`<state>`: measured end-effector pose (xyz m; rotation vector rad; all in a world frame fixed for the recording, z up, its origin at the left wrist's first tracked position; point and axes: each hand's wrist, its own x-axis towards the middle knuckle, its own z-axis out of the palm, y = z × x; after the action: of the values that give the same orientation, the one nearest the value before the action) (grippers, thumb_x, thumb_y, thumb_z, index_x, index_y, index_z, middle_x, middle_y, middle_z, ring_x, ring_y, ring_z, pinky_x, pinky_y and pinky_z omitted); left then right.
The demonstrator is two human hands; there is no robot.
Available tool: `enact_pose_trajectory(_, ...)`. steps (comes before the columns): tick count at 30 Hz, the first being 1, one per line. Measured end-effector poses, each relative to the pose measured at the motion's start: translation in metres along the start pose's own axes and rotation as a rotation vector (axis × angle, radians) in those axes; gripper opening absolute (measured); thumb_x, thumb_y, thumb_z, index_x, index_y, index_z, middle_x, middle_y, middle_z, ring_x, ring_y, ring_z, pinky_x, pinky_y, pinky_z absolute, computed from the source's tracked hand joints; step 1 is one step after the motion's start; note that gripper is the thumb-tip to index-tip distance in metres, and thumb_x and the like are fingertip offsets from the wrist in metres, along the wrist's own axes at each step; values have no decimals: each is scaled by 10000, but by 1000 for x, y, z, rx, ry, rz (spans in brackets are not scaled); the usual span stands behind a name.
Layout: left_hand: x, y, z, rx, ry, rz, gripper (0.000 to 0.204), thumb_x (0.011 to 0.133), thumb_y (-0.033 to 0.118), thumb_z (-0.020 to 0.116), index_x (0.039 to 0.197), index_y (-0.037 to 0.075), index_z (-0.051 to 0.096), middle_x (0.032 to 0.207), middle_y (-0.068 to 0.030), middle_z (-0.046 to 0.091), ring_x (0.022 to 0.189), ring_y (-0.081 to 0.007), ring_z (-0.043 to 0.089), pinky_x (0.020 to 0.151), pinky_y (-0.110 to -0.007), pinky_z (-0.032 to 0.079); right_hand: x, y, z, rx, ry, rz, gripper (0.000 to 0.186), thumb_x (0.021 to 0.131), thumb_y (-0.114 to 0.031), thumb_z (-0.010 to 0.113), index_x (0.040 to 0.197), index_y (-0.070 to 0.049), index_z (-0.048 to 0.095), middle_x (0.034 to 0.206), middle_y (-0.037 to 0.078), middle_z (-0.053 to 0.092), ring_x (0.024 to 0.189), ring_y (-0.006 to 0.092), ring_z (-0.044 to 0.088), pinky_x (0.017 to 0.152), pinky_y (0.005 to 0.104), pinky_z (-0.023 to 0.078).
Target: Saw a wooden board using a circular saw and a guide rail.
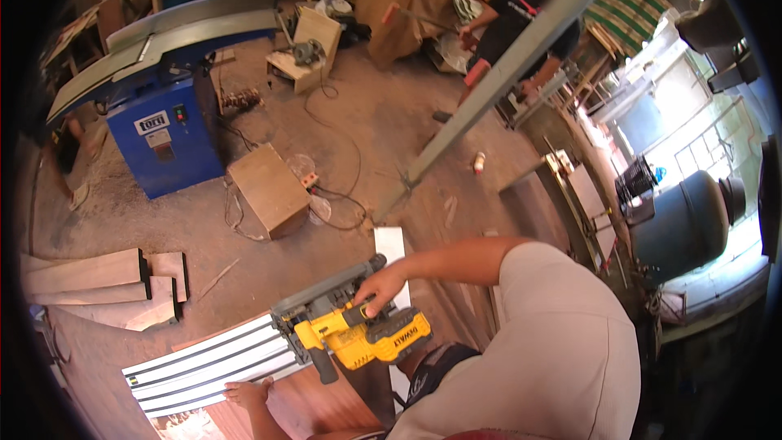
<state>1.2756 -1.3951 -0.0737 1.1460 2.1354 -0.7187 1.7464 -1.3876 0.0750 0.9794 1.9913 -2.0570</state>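
Note:
My right hand is wrapped round the handle of a yellow and black cordless track saw, which is tilted over so that its dark base faces away. The saw is at the right end of a long silver guide rail with dark stripes. Whether its base touches the rail I cannot tell. My left hand lies on the near edge of the rail with its fingers stretched out. Under the rail is a reddish-brown wooden board. The saw's blade is not visible.
Thick planks lie stacked at the left. Beyond are a blue jointer, a wooden box and a power cable along the dusty floor. A slanting metal post rises ahead, with another person behind it. A dark tank stands right.

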Motion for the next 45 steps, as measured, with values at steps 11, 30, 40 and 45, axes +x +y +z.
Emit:
enact_pose_trajectory(11,-4,-1,2,-44,8,5,1481,563,559,859,1437,-117,-126,1512,-377,-30,1437,-472,45,1173,-458,167,0,-10,-3,45,-48,35,679,919,-544,557,1306,12,507,1227,157,583,1149,232,510,972,364,397)
enact_pose_trajectory(30,-2,-2,3,-77,5,2,1491,569,556,859,1422,-131,-152,1503,-390,-53,1435,-482,24,1174,-463,146,3,-5,-2,57,-32,34,621,928,-459,594,1287,37,491,1201,145,585,1121,200,510,956,355,410)
enact_pose_trajectory(40,-5,-5,3,-104,34,33,1487,547,552,872,1431,-137,-105,1498,-402,-33,1427,-503,23,1166,-484,158,3,-1,1,52,1,3,654,921,-542,554,1287,-1,528,1181,123,600,1098,205,529,927,358,424)
enact_pose_trajectory(45,-4,-7,2,-155,38,41,1490,542,563,865,1441,-120,-108,1507,-385,-48,1435,-482,-5,1174,-490,120,9,1,1,-50,-46,66,625,926,-500,571,1321,-19,514,1186,93,597,1059,172,526,903,349,437)
